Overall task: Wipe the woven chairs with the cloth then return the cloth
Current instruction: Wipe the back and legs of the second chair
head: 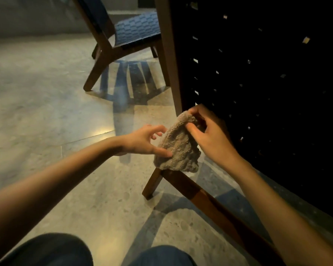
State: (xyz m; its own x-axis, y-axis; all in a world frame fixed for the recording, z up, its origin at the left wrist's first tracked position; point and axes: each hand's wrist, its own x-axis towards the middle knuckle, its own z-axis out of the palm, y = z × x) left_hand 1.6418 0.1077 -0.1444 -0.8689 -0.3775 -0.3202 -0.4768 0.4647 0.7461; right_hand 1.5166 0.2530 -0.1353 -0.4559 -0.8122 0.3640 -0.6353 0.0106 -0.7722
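The cloth point(178, 145), soft, light and limp terry, hangs bunched beside the near woven chair point(258, 83). The right hand point(206, 131) pinches its top edge, a sound hold, while the left hand point(142, 141), fingers spread, touches its lower left side. A second woven chair point(131, 31) stands farther left.

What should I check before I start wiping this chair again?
1. Right hand grips the cloth: ok.
2. Left hand has hold too: not ok, its thumb only touches the cloth.
3. Cloth spread flat for wiping: not ok, it hangs bunched.
4. Near chair within reach: ok, right beside the hands.
5. Far chair already wiped: cannot tell.
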